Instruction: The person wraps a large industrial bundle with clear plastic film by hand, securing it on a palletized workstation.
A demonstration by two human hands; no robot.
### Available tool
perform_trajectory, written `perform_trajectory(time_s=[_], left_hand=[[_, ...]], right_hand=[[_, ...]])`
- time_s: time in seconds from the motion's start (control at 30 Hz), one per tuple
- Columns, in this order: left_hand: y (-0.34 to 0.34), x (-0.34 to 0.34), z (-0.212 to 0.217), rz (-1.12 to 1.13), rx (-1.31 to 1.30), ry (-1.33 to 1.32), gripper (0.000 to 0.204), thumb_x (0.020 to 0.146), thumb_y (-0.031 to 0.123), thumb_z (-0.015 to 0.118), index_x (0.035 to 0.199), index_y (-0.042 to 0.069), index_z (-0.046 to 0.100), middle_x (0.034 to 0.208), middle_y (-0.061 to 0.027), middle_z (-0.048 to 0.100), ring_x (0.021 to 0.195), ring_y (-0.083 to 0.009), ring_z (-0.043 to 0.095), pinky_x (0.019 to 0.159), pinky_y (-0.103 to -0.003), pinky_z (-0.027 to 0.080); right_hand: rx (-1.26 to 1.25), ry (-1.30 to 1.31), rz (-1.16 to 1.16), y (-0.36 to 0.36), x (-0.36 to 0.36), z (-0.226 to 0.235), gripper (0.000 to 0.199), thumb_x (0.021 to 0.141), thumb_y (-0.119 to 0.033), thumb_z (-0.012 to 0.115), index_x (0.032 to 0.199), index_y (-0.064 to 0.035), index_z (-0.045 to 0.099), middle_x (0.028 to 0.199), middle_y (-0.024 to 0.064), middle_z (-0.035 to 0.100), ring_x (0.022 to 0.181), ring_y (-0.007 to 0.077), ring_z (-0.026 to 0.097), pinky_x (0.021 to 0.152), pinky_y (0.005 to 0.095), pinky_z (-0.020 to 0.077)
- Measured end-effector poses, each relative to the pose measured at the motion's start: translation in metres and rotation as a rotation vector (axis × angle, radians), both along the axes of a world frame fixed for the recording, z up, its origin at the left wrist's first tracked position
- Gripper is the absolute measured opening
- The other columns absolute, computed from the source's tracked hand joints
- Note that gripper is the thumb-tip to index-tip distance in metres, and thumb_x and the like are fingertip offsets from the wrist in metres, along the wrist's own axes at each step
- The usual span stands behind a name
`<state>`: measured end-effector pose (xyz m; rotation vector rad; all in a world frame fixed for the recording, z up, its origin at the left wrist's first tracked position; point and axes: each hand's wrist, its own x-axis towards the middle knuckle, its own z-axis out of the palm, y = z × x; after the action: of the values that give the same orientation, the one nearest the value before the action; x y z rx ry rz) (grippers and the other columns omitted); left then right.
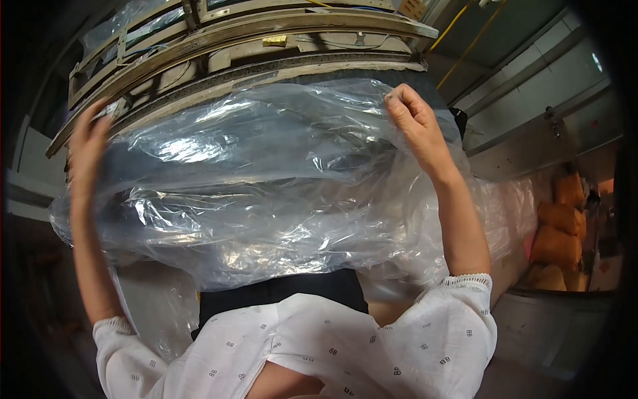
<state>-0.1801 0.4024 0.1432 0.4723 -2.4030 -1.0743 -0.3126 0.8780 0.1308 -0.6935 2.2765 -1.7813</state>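
A wide piece of clear, crinkled plastic film (266, 193) spreads in front of me, from the machine's edge down over my lap. At its far right corner, my right hand (417, 123) is closed, with thumb and fingers pinched on the film's edge. My left hand (88, 146) is raised by the film's far left end, beside the machine's bar. Motion smears its fingers, so I cannot make out whether they hold the film.
Beyond the film stands a worn machine with long metal bars (252, 36) across it; a small yellow piece (274, 41) lies between them. Yellow cords (458, 30) hang at the far right. Orange bundles (558, 229) are stacked on the right, near more clear plastic (508, 206).
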Motion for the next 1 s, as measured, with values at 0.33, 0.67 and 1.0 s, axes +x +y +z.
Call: perform_trajectory(time_s=[0.33,0.67,1.0], left_hand=[[0.253,-0.087,-0.050,-0.763,0.145,0.183,0.015,0.085,0.015,0.057,0.084,0.001,0.061,0.079,-0.0050,0.056,0.075,-0.0140,0.052,0.067,-0.025,0.042],[-0.025,0.006,-0.105,-0.141,-0.099,-0.034,0.018,0.088,0.017,0.056,0.091,0.000,0.061,0.087,-0.0016,0.058,0.082,-0.0099,0.052,0.076,-0.022,0.041],[-0.340,0.232,-0.149,0.571,-0.262,-0.316,0.037,0.086,0.039,0.056,0.083,0.002,0.063,0.072,0.0024,0.055,0.069,-0.0080,0.044,0.064,-0.023,0.038]], right_hand=[[0.579,0.587,-0.115,0.092,0.056,-0.015,0.020,0.073,-0.021,0.067,0.070,-0.0033,0.058,0.063,0.0078,0.046,0.062,0.0229,0.049,0.057,0.0311,0.0389],[2.035,-0.648,0.034,0.483,0.212,-0.203,0.020,0.074,-0.017,0.057,0.087,-0.0078,0.068,0.098,0.0140,0.064,0.093,0.0274,0.061,0.081,0.0389,0.0477],[-0.063,0.609,-0.878,0.232,-0.108,0.048,0.042,0.085,-0.026,0.055,0.121,-0.0061,0.048,0.100,0.0104,0.058,0.083,0.0207,0.056,0.078,0.0302,0.0442]])
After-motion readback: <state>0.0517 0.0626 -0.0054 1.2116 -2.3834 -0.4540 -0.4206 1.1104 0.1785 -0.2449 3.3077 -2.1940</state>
